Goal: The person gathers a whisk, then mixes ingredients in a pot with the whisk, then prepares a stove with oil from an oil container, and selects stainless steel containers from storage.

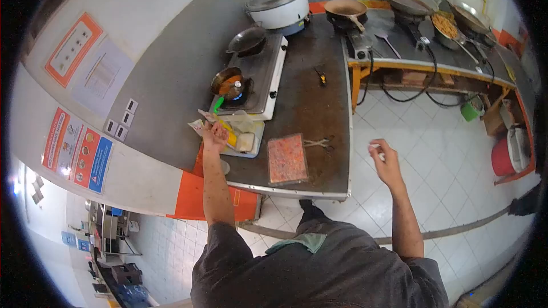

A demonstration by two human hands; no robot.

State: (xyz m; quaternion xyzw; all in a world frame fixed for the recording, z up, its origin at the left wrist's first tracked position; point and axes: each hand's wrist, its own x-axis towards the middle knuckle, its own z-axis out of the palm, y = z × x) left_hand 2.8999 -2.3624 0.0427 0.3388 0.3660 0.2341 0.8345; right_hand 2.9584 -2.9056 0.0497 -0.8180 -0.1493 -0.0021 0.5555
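My left hand (214, 136) is closed around a white and yellow packet (197, 127) at the lower left end of the counter, above a tray (256, 147) with small containers. Just beyond it, a small wok (222, 82) with reddish-brown contents sits on the gas stove (264, 92). A green handle (218, 103) shows at its near side, and blue flame glows by the wok. Out over the floor, right of the counter, my right hand (385, 164) has its fingers curled together around something small and whitish. I cannot make out what that is.
A flat clear pack of reddish pieces (287, 159) lies near the counter's front edge beside scissors (321, 142). Behind are an empty-looking black wok (248, 41) and a large lidded pot (278, 8). More pans (406, 0) and dangling hoses (432, 71) line the right-hand counter.
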